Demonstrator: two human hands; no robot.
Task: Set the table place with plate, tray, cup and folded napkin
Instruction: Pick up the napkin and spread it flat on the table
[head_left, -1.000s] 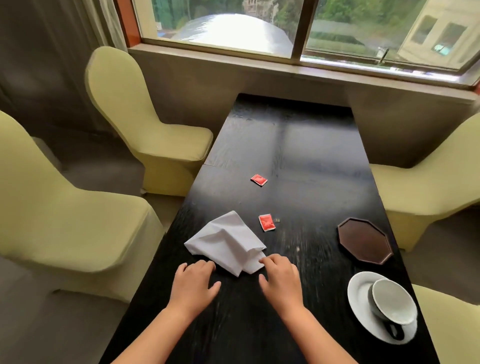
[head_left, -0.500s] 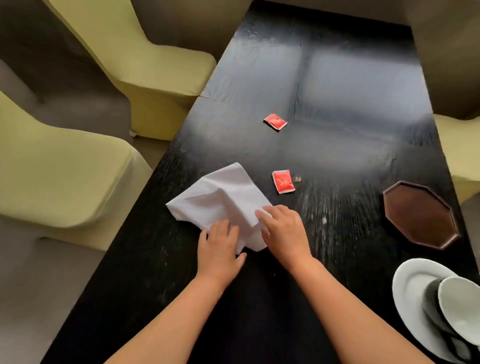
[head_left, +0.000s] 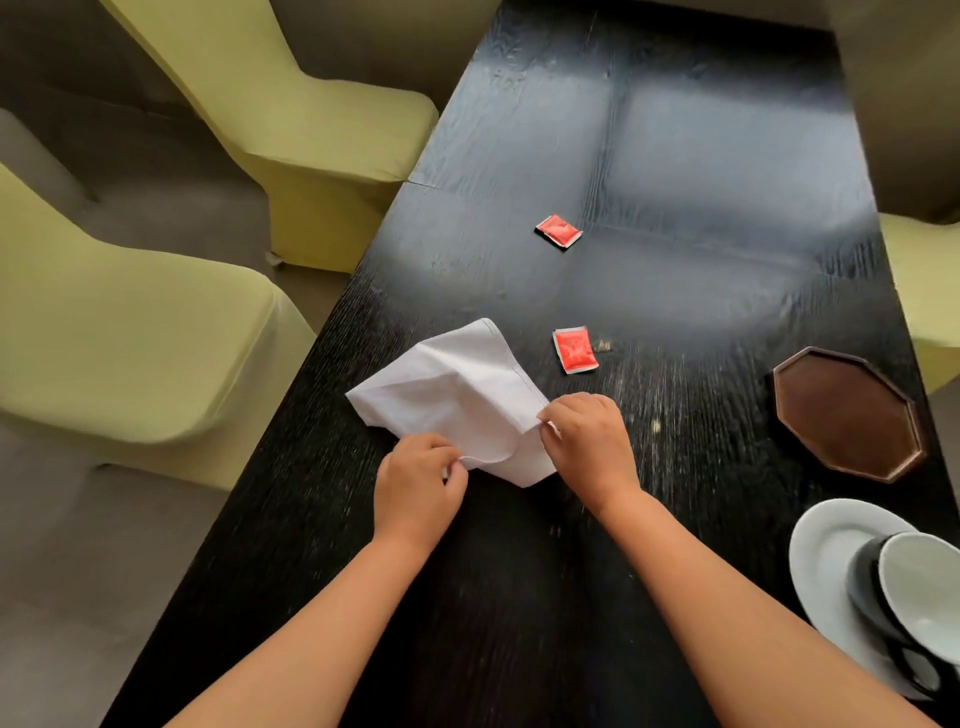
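A crumpled white napkin (head_left: 452, 395) lies on the black table (head_left: 519, 597) near its left edge. My left hand (head_left: 418, 488) pinches the napkin's near edge. My right hand (head_left: 589, 441) pinches its right corner. A brown octagonal tray (head_left: 847, 415) rests flat at the right. In the bottom right corner a white plate (head_left: 831, 561) carries a cup (head_left: 919, 592), dark outside and white inside, lying tilted on it and partly cut off by the frame.
Two red sachets lie on the table, one (head_left: 574, 351) just beyond the napkin, one (head_left: 558, 231) farther away. Yellow-green chairs stand at the left (head_left: 130, 332) and far left (head_left: 322, 119), another at the right edge (head_left: 930, 291).
The view tilted down and closer. Both hands moved forward from the bare table onto the napkin and closed on its near edge and right corner.
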